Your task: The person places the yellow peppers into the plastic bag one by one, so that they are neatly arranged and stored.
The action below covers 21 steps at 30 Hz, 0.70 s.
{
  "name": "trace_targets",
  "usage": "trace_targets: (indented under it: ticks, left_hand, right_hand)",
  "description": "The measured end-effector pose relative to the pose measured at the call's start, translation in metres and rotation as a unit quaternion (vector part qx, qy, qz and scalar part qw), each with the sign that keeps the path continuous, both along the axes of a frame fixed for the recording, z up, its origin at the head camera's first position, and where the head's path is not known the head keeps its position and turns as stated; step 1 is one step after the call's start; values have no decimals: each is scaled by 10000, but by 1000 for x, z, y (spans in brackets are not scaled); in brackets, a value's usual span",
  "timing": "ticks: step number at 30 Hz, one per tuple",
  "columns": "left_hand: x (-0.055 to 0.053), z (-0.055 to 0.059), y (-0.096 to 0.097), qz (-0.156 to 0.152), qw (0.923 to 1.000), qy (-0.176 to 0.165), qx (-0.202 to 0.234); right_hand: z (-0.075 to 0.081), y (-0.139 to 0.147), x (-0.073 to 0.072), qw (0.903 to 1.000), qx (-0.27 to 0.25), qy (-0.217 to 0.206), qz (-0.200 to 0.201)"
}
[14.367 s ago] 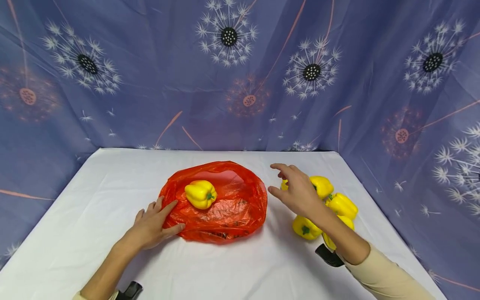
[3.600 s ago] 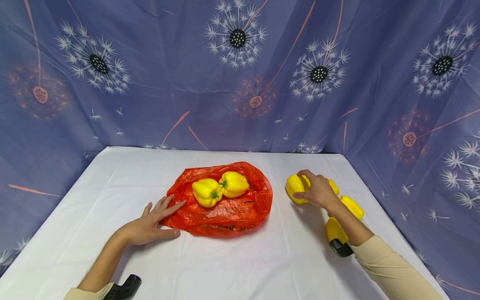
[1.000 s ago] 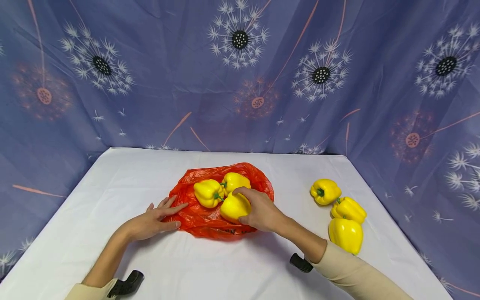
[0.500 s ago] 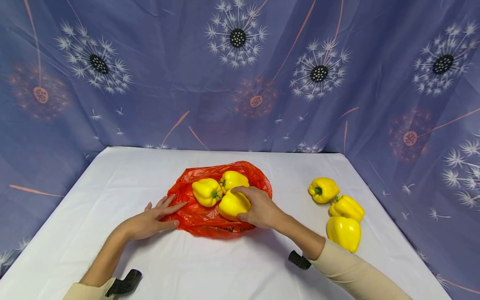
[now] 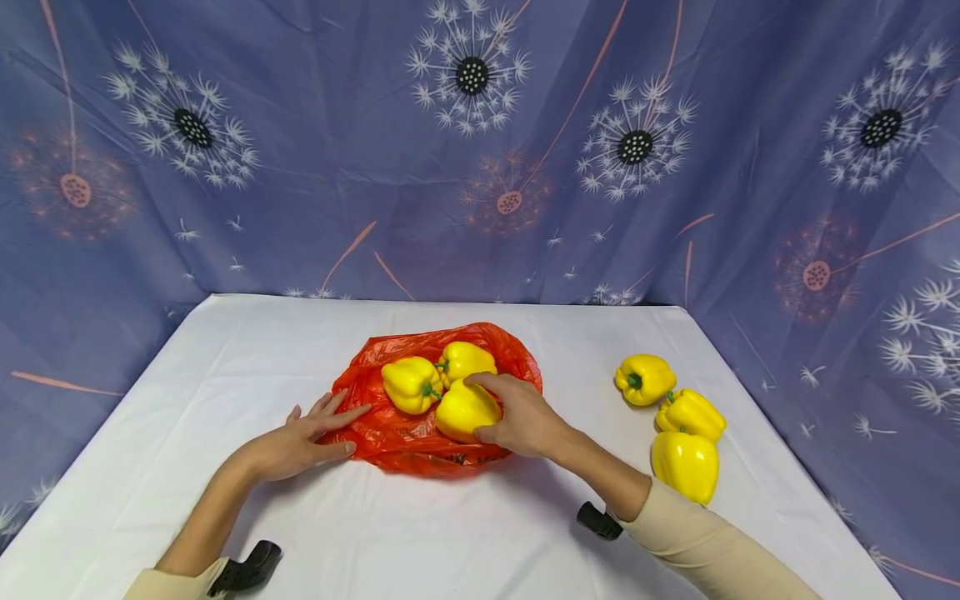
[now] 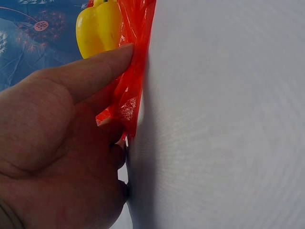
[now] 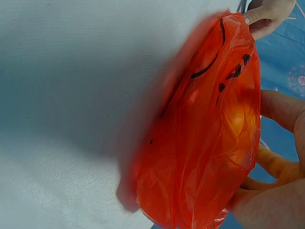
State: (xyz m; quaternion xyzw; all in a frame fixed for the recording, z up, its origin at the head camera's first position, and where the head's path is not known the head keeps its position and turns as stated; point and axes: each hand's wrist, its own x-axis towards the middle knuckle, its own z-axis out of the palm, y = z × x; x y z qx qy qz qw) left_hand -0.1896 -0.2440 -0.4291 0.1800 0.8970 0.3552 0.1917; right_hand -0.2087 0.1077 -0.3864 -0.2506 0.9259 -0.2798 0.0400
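A red plastic bag (image 5: 386,432) lies with its mouth spread on the white table. My right hand (image 5: 528,421) grips a yellow bell pepper (image 5: 463,408) inside the bag, thumb and fingers on opposite sides. Two more bell peppers, one on the left (image 5: 408,385) and one behind (image 5: 468,360), lie in the bag beside it. With straight, spread fingers my left hand (image 5: 296,446) rests on the bag's left edge; the left wrist view shows the thumb (image 6: 102,67) against the red plastic (image 6: 131,95). In the right wrist view, the bag wall (image 7: 200,138) mostly hides the held pepper.
At the table's right side lie three more yellow bell peppers, at the back (image 5: 647,380), in the middle (image 5: 693,414) and in front (image 5: 685,467). The white-covered table (image 5: 420,533) ends at a blue dandelion-patterned curtain (image 5: 360,150).
Since 14.4 seconds ago, the bag's contents went from one pepper to three. My right hand moved left from the right-hand group with the latest pepper. Over the last second both hands hardly moved.
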Motion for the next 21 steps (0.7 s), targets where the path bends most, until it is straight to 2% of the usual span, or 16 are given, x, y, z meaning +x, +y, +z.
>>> trace_targets:
  ticks: [6, 14, 21]
  left_hand:
    - [0, 0, 0, -5, 10000, 65, 9]
    - [0, 1, 0, -29, 9999, 92, 47]
    - [0, -1, -1, 4, 10000, 50, 53]
  right_hand:
    - [3, 3, -1, 9999, -11, 3, -148]
    - [7, 9, -3, 9979, 236, 36, -609]
    - [9, 14, -6, 9960, 370, 210, -790]
